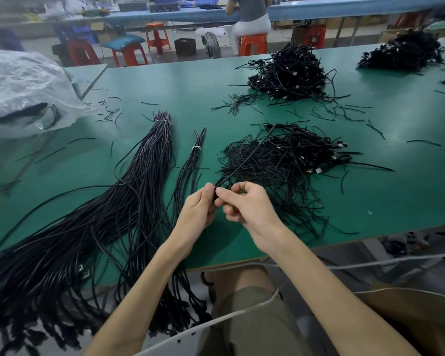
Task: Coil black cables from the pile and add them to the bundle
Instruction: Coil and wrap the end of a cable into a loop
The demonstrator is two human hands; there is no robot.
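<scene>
Both hands meet over the green table (396,191) near its front edge. My left hand (199,209) grips a small coil of thin black cable (222,183). My right hand (244,204) pinches the same cable between thumb and forefinger; one loose end (254,150) sticks up and away to the right. A pile of tangled black cables (288,160) lies just beyond my right hand. To the left lies a thick bundle of long black cables (129,188), tied with a white band at its far end. Beside it is a thin tied bundle (194,155).
Two more cable heaps (290,73) (403,51) sit at the back right. A clear plastic bag (23,91) lies at the left. Short black offcuts are scattered over the table. A person sits on a red stool (253,43) behind the table.
</scene>
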